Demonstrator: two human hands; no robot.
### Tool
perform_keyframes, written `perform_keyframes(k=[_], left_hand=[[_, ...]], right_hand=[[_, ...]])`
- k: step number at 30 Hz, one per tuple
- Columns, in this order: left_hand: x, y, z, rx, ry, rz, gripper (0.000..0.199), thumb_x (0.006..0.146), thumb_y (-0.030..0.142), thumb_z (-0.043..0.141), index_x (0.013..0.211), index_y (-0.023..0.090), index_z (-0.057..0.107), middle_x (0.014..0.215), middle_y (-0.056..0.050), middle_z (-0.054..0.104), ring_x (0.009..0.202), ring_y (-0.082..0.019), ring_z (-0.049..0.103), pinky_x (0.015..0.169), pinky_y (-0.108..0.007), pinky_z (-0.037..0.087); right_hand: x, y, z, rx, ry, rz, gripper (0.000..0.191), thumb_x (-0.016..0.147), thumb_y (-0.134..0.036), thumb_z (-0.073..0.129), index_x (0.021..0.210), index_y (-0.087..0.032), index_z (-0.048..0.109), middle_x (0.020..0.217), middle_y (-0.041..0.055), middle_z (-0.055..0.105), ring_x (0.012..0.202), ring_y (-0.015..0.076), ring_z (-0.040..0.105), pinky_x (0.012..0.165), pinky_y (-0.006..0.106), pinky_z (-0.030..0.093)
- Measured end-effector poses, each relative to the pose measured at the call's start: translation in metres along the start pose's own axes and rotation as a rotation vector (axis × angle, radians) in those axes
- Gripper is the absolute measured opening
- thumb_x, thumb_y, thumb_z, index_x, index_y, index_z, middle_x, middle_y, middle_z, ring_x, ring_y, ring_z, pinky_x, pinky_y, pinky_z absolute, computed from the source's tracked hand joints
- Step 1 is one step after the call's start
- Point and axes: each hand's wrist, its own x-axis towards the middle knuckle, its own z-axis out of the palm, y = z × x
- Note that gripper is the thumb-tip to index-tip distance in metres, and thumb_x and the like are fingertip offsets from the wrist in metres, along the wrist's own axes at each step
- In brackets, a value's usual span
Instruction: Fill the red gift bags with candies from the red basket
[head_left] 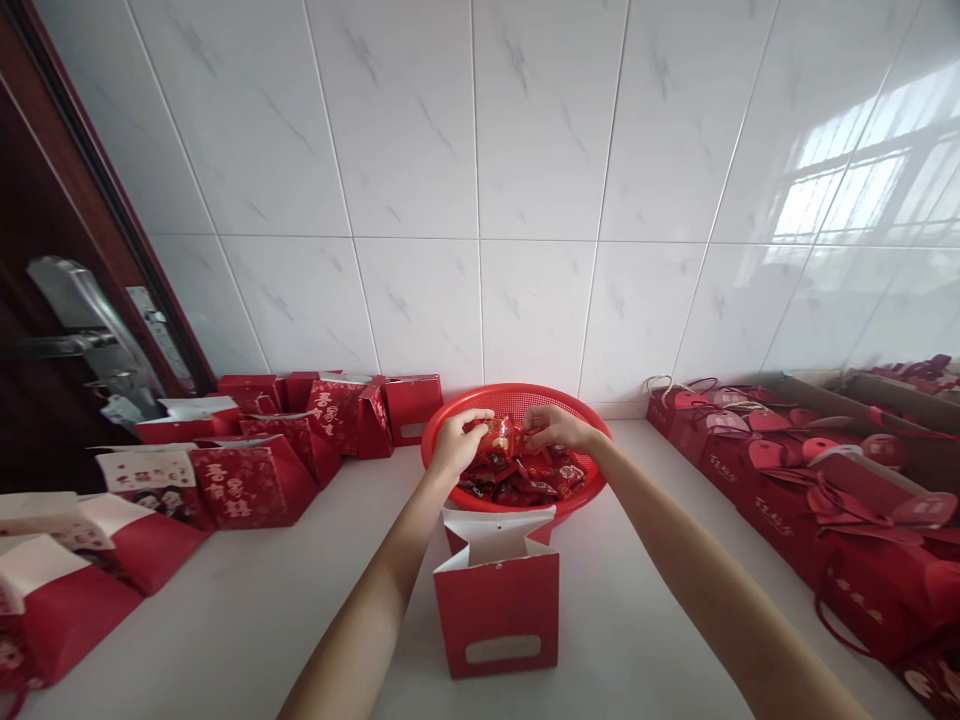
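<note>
My left hand [459,443] is closed in a pinch on a shiny red wrapped candy [498,436] above the red plastic basket [432,440]. Across from it, my right hand [559,428] has its fingers curled together at another red wrapper, partly hidden by the fingers. Several red wrapped candies [525,482] lie in the basket beneath both hands. In front of the basket a red paper gift box [501,612] stands upright with its top open, between my forearms. Its inside shows only at the upper part.
Several red gift boxes [251,480] with raised white-lined flaps stand at the left. Along the right are rows of red boxes [780,500] with cord handles and tags. A tiled wall [536,310] rises behind; a door with a metal handle [112,320] is at left.
</note>
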Motion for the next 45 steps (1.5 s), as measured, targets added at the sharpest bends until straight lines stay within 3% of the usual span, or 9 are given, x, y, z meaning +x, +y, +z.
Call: perform_keyframes(k=[4, 11, 20, 27, 31, 38, 42, 45], left_hand=[[0.000, 0.003, 0.000, 0.008, 0.055, -0.006, 0.026, 0.078, 0.008, 0.059, 0.089, 0.022, 0.078, 0.109, -0.005, 0.078, 0.111, -0.024, 0.069, 0.103, -0.038, 0.051], [0.000, 0.003, -0.003, 0.037, 0.130, 0.028, 0.030, 0.083, 0.009, 0.056, 0.099, 0.023, 0.077, 0.117, -0.003, 0.076, 0.116, -0.022, 0.067, 0.105, -0.035, 0.049], [0.002, -0.004, -0.002, -0.020, 0.005, 0.076, 0.029, 0.076, 0.007, 0.061, 0.092, 0.022, 0.079, 0.108, -0.004, 0.079, 0.109, -0.023, 0.070, 0.102, -0.037, 0.050], [0.002, -0.009, -0.002, -0.005, -0.111, 0.104, 0.030, 0.074, 0.022, 0.073, 0.104, 0.022, 0.077, 0.118, -0.006, 0.076, 0.115, -0.027, 0.068, 0.104, -0.041, 0.050], [0.000, -0.005, -0.003, 0.052, -0.158, 0.112, 0.036, 0.069, 0.023, 0.077, 0.105, 0.023, 0.076, 0.120, -0.005, 0.075, 0.121, -0.027, 0.065, 0.109, -0.042, 0.047], [0.000, -0.003, -0.001, 0.071, -0.121, 0.134, 0.026, 0.078, 0.034, 0.070, 0.101, 0.024, 0.076, 0.117, -0.004, 0.076, 0.118, -0.026, 0.066, 0.106, -0.041, 0.049], [-0.001, -0.002, 0.000, 0.092, -0.194, 0.166, 0.036, 0.077, 0.044, 0.072, 0.107, 0.025, 0.075, 0.118, -0.005, 0.075, 0.117, -0.027, 0.066, 0.104, -0.040, 0.050], [0.000, -0.004, 0.000, 0.102, -0.209, 0.183, 0.037, 0.074, 0.041, 0.075, 0.108, 0.024, 0.075, 0.118, -0.005, 0.075, 0.115, -0.027, 0.067, 0.105, -0.041, 0.050]], right_hand=[[-0.007, -0.008, 0.000, 0.174, 0.017, -0.086, 0.032, 0.057, -0.020, 0.077, 0.081, -0.019, 0.057, 0.070, -0.0024, 0.066, 0.066, 0.0144, 0.063, 0.064, 0.027, 0.049], [-0.009, -0.006, -0.004, 0.259, 0.090, -0.176, 0.031, 0.060, -0.021, 0.081, 0.083, -0.018, 0.060, 0.069, -0.0028, 0.067, 0.064, 0.0134, 0.062, 0.062, 0.025, 0.046], [-0.014, -0.009, 0.003, 0.243, 0.022, -0.215, 0.032, 0.063, -0.023, 0.084, 0.087, -0.017, 0.062, 0.072, -0.0016, 0.069, 0.067, 0.0142, 0.065, 0.066, 0.027, 0.052], [-0.013, -0.005, 0.006, 0.163, 0.079, -0.278, 0.031, 0.066, -0.027, 0.084, 0.089, -0.017, 0.064, 0.084, 0.0001, 0.067, 0.073, 0.0148, 0.065, 0.069, 0.029, 0.054], [-0.014, -0.004, 0.006, 0.129, 0.044, -0.276, 0.031, 0.067, -0.028, 0.083, 0.090, -0.017, 0.065, 0.078, -0.0008, 0.066, 0.070, 0.0152, 0.065, 0.067, 0.030, 0.054], [-0.012, -0.002, 0.004, 0.046, 0.108, -0.351, 0.026, 0.069, -0.026, 0.081, 0.091, -0.017, 0.071, 0.088, 0.0036, 0.072, 0.080, 0.0177, 0.067, 0.074, 0.031, 0.055], [-0.010, 0.000, 0.004, 0.123, 0.043, -0.315, 0.033, 0.068, -0.027, 0.081, 0.098, -0.018, 0.074, 0.095, 0.0045, 0.073, 0.083, 0.0194, 0.070, 0.076, 0.033, 0.058], [-0.011, 0.000, 0.005, 0.137, 0.020, -0.282, 0.039, 0.068, -0.024, 0.080, 0.106, -0.019, 0.073, 0.092, 0.0036, 0.074, 0.081, 0.0190, 0.071, 0.075, 0.032, 0.058]])
